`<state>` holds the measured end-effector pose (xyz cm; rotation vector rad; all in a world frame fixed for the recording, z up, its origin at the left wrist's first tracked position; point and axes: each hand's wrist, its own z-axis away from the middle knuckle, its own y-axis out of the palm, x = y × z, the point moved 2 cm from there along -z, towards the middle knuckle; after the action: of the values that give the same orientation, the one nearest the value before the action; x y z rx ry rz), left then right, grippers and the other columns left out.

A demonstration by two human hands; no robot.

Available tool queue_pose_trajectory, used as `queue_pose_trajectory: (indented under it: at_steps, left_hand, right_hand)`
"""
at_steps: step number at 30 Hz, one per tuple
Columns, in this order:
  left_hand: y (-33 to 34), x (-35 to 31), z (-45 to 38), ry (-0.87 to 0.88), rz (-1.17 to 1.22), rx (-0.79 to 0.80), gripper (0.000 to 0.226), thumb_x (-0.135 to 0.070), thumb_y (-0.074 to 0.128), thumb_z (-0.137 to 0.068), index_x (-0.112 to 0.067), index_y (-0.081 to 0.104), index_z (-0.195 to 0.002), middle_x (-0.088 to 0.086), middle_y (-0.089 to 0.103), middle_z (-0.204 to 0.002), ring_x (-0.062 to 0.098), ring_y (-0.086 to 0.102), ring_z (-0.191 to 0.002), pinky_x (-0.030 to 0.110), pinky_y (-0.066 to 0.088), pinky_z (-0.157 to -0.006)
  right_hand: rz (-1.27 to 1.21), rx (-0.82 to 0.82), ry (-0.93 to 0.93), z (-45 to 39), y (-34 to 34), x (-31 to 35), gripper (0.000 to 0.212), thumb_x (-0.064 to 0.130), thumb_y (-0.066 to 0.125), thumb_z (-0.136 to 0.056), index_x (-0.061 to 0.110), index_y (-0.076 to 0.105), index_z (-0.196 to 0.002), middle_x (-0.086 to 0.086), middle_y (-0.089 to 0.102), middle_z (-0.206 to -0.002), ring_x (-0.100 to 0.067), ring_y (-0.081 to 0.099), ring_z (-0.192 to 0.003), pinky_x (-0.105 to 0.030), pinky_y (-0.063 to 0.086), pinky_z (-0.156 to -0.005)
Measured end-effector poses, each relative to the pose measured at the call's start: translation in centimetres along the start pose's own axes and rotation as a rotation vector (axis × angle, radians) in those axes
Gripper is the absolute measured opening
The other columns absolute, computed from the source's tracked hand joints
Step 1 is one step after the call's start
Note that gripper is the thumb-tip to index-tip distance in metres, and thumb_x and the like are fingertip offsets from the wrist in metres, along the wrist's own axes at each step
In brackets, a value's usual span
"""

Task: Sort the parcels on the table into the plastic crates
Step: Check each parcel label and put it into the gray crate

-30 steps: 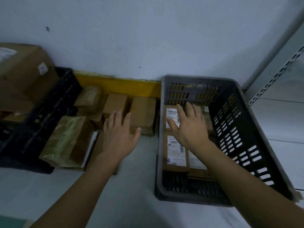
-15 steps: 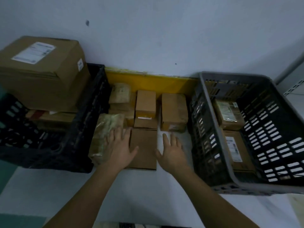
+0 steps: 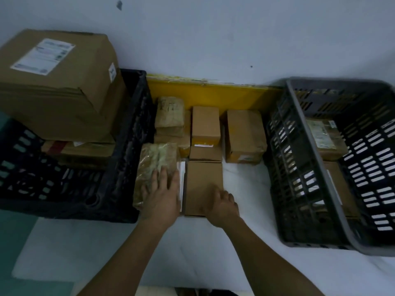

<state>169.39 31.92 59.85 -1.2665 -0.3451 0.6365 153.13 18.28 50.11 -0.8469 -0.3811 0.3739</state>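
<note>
A flat brown box (image 3: 202,180) lies on the white table (image 3: 213,253) between two crates. My right hand (image 3: 222,205) grips its near right corner with curled fingers. To the left of that box sits a plastic-wrapped parcel (image 3: 155,163), and my left hand (image 3: 161,193) rests flat on it with straight fingers. Behind them stand more brown parcels: a wrapped one (image 3: 168,116), a narrow one (image 3: 205,124) and a wider one (image 3: 243,135). The black crate (image 3: 128,146) at the left holds a large cardboard box (image 3: 57,82). The grey crate (image 3: 277,167) at the right holds labelled parcels (image 3: 327,137).
A yellow strip (image 3: 213,95) runs along the pale wall behind the parcels. The two crates close in the parcel pile on both sides. Bare white table surface lies in front of my arms, and a teal floor patch (image 3: 17,231) shows at the lower left.
My right hand left the grey crate, came to the table and now curls onto the flat box's corner. My left hand slid onto the wrapped parcel. The view swung left.
</note>
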Motion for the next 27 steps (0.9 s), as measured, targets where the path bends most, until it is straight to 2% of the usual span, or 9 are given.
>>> queue_pose_trajectory:
  at_steps: [3, 6, 9, 15, 20, 22, 24, 25, 27]
  left_hand:
    - [0.1, 0.2, 0.1, 0.01, -0.029, 0.003, 0.084, -0.042, 0.046, -0.107, -0.03, -0.01, -0.169, 0.01, -0.013, -0.178, 0.04, -0.007, -0.163, 0.07, 0.016, -0.125]
    - [0.0, 0.0, 0.3, 0.01, -0.052, 0.03, 0.087, -0.039, 0.047, -0.108, -0.028, -0.013, -0.169, 0.011, -0.018, -0.177, 0.041, -0.011, -0.163, 0.069, 0.014, -0.125]
    - [0.0, -0.2, 0.2, 0.017, -0.068, 0.04, 0.088, -0.037, 0.048, -0.107, -0.027, -0.013, -0.169, 0.013, -0.019, -0.177, 0.042, -0.012, -0.163, 0.069, 0.014, -0.126]
    - [-0.3, -0.2, 0.1, -0.007, -0.036, 0.036, 0.09, -0.046, 0.052, -0.104, -0.029, -0.007, -0.17, 0.012, -0.015, -0.177, 0.04, -0.013, -0.163, 0.071, 0.012, -0.126]
    - [-2.9, -0.9, 0.0, -0.044, 0.107, -0.188, 0.079, -0.063, 0.056, -0.096, -0.031, 0.03, -0.164, 0.015, 0.021, -0.172, 0.039, 0.012, -0.161, 0.066, 0.019, -0.123]
    - [-5.3, -2.7, 0.1, -0.016, 0.436, -0.199, 0.062, -0.063, 0.05, -0.103, -0.034, 0.038, -0.156, 0.003, 0.039, -0.161, 0.026, 0.038, -0.149, 0.044, 0.04, -0.114]
    - [-8.0, -5.3, 0.4, 0.011, 0.88, -0.076, 0.038, -0.063, 0.051, -0.104, -0.043, 0.049, -0.137, -0.02, 0.057, -0.137, 0.002, 0.055, -0.127, 0.02, 0.045, -0.092]
    - [-9.2, -6.4, 0.6, 0.026, 1.087, -0.038, 0.034, -0.066, 0.055, -0.1, -0.047, 0.052, -0.128, -0.028, 0.062, -0.126, -0.008, 0.06, -0.118, 0.016, 0.047, -0.087]
    - [-10.3, -7.6, 0.6, 0.008, 1.358, -0.018, 0.046, -0.073, 0.064, -0.092, -0.045, 0.058, -0.129, -0.026, 0.07, -0.116, -0.01, 0.066, -0.109, 0.026, 0.057, -0.092]
  right_hand:
    - [-0.161, -0.034, 0.0, -0.6, 0.6, 0.5, 0.107, 0.07, 0.056, -0.092, 0.025, -0.002, -0.17, -0.019, 0.033, -0.166, -0.042, 0.037, -0.15, -0.053, 0.041, -0.12]
    - [-0.364, -0.127, 0.036, -0.2, -0.1, 0.5, 0.097, 0.054, 0.065, -0.097, 0.024, 0.008, -0.17, -0.014, 0.045, -0.152, -0.035, 0.059, -0.121, -0.04, 0.054, -0.099]
    - [-0.492, -0.207, 0.039, 0.3, -0.8, 0.2, 0.087, 0.031, 0.067, -0.1, 0.03, 0.012, -0.167, -0.012, 0.043, -0.149, -0.023, 0.055, -0.095, -0.033, 0.053, -0.082]
    - [-0.612, -0.25, -0.041, 2.1, -3.5, 0.5, 0.076, 0.026, 0.066, -0.102, 0.035, 0.023, -0.165, 0.002, 0.063, -0.142, -0.028, 0.069, -0.12, -0.038, 0.061, -0.092]
    - [-0.66, -0.473, -0.124, 5.6, -7.4, 1.0, 0.071, 0.031, 0.068, -0.099, 0.037, 0.034, -0.161, 0.01, 0.06, -0.142, -0.014, 0.064, -0.122, -0.038, 0.062, -0.096]
    - [-0.603, -0.626, -0.201, 7.8, -9.0, 1.7, 0.066, 0.032, 0.07, -0.099, 0.035, 0.04, -0.157, 0.012, 0.057, -0.133, -0.006, 0.058, -0.114, -0.029, 0.058, -0.092]
    - [-0.576, -0.758, -0.31, 10.3, -10.5, 2.9, 0.061, 0.029, 0.073, -0.1, 0.031, 0.046, -0.153, 0.013, 0.056, -0.129, 0.0, 0.055, -0.11, -0.02, 0.053, -0.09]
    - [-0.582, -0.802, -0.371, 11.4, -10.9, 3.7, 0.061, 0.025, 0.074, -0.1, 0.027, 0.047, -0.154, 0.012, 0.056, -0.131, 0.001, 0.054, -0.112, -0.018, 0.052, -0.092]
    - [-0.629, -0.816, -0.487, 13.1, -11.4, 4.8, 0.063, 0.02, 0.071, -0.102, 0.021, 0.044, -0.16, 0.009, 0.053, -0.139, -0.001, 0.056, -0.117, -0.016, 0.052, -0.093]
